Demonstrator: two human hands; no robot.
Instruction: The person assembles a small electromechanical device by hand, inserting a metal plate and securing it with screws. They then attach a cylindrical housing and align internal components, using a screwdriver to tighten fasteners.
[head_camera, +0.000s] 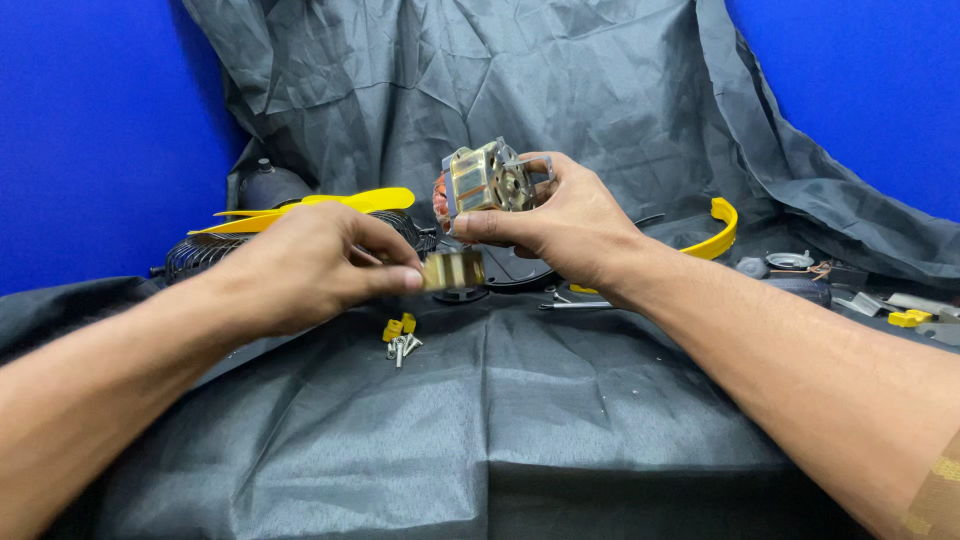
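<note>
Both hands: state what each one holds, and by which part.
Right hand grips the fan motor by its metal frame, around the right side. Left hand pinches a blurred brass-coloured cylindrical part by its left end.

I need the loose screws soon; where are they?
In the head view, the screws lie on the grey cloth just left of centre, beside two small yellow clips, below the left hand.

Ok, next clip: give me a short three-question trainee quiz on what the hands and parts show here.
1. True or false: the right hand holds the motor stator raised off the grey cloth.
2. What does the left hand pinch? A) a brass-coloured rotor piece B) a screwdriver C) the yellow fan blade
3. What lies on the cloth just below the rotor piece?

Key: 1 true; 2 A; 3 loose screws and small yellow clips.
</note>
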